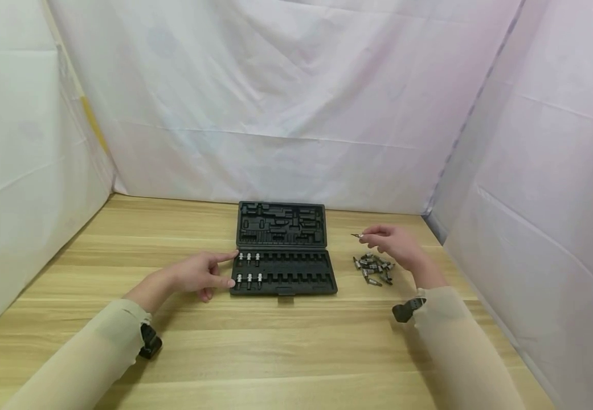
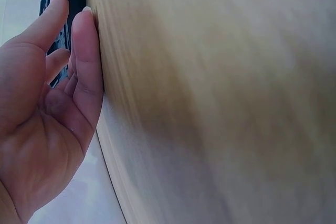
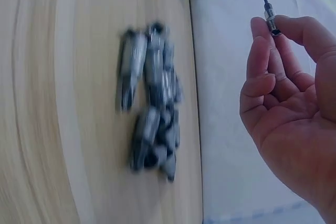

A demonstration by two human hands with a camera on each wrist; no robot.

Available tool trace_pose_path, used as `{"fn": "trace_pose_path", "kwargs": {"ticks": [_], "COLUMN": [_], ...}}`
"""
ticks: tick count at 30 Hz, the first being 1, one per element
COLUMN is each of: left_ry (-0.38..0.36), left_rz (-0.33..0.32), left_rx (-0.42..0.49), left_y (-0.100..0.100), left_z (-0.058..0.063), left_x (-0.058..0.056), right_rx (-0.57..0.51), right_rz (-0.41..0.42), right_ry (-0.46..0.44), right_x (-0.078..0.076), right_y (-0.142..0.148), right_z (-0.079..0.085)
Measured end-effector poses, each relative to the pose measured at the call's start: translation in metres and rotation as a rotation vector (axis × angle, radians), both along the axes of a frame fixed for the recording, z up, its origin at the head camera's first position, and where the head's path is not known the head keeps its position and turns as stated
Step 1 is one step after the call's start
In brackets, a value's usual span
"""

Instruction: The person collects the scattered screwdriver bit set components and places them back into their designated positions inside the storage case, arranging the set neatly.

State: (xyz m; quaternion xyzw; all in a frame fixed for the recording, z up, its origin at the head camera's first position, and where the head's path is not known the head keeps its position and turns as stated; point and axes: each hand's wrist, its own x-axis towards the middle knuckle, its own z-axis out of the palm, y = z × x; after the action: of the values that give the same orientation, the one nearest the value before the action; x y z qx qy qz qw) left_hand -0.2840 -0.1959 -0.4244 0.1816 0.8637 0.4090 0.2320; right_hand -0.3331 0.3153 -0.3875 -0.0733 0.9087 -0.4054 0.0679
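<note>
A black plastic socket case lies opened flat on the table, its lid folded back. Two rows of slots run across the base, with three silver bit sockets in each row at the left end. My left hand rests at the case's left edge, index finger and thumb stretched out against it. Between thumb and fingertips my right hand pinches one bit socket, its thin dark tip pointing away from the palm. That hand is raised above a loose pile of bit sockets right of the case.
The wooden table reaches to a white cloth backdrop behind the case. More white sheeting hangs along the right side, and another sheet along the left. Each wrist carries a small black camera.
</note>
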Motion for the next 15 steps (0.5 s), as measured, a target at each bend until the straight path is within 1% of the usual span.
{"fn": "trace_pose_path", "kwargs": {"ticks": [4,9,15], "left_ry": [-0.003,-0.009,-0.015], "left_rz": [0.006,0.008,0.009], "left_rx": [0.003,0.006,0.01], "left_y": [0.0,0.0,0.0], "left_z": [0.001,0.001,-0.002], "left_x": [0.0,0.0,-0.001], "right_rx": [-0.056,-0.114,-0.195], "right_rz": [-0.005,0.021,0.045], "right_ry": [-0.017,-0.01,-0.014], "right_x": [0.001,-0.001,-0.004], "right_y": [-0.016,-0.033,-0.057], "right_z": [0.002,0.0,-0.004]}}
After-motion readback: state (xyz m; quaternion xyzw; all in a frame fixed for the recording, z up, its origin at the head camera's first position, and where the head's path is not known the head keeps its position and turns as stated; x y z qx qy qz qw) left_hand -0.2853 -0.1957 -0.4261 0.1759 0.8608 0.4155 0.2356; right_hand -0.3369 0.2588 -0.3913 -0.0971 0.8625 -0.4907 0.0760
